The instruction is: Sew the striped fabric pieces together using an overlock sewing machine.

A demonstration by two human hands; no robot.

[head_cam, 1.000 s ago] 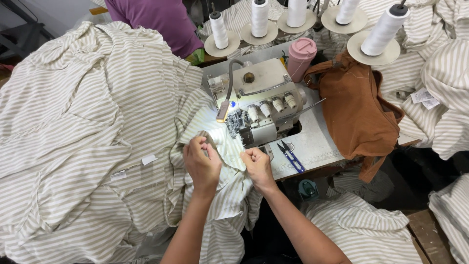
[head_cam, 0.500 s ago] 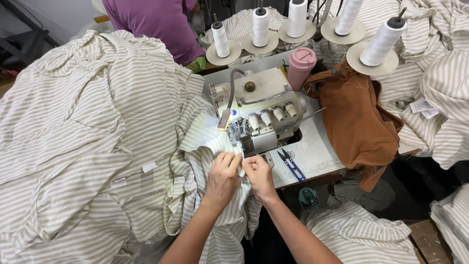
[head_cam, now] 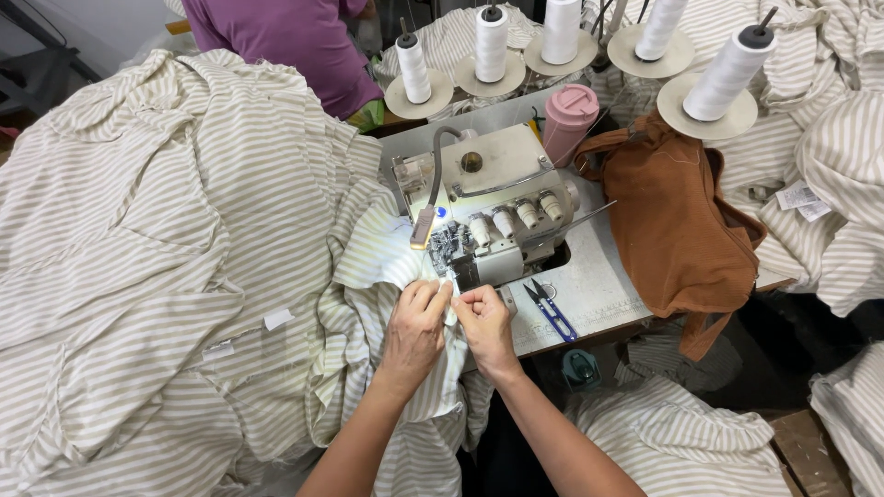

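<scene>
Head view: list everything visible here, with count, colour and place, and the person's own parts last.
Sewing machine: one, cream, centre of the table.
Table: one, pale grey, under the machine.
Thread cones: five, white, on stands along the back.
Cup: one, pink, lidded, behind the machine.
Bag: one, brown, right of the machine.
Snips: one, blue-handled, front of the table.
Striped fabric: many pieces, cream and beige, heaped left and right.
Other person: one, purple top, at the back.
Left hand, right hand: pinching the striped fabric at the needle.
</scene>
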